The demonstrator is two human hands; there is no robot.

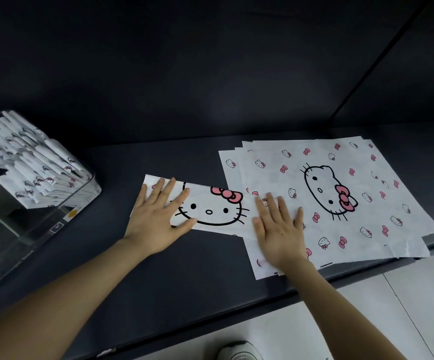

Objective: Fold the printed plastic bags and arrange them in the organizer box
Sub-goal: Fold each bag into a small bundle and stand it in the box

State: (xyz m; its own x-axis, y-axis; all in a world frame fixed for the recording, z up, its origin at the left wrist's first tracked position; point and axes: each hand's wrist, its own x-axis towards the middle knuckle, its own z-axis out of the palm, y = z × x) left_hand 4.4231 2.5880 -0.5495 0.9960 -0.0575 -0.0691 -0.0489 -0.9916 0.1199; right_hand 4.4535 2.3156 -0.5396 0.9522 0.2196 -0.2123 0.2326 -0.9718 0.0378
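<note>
L forearm comes in from bottom left, R forearm from bottom right, both bare, both reaching over the dark table.

L hand: open, fingers straight and spread, palm down, pressing the left end of the folded bag. That bag is a long white strip lying across mid-table w/ a big cat face and pink bow on top. Its right end meets the stack.

R hand: also open and flat, fingers together, pointing away. It rests on the stack's near-left corner, just beside the strip's right end. Can't tell if the strip's end runs under it.

The stack is several unfolded bags, white w/ small pink bows and cat heads, fanned a bit, at the table's right; its near corner hangs over the edge.

Box: clear, far left, well apart from the hands, holding rows of folded bags packed upright.

Below the table edge: pale floor and a shoe tip.
</note>
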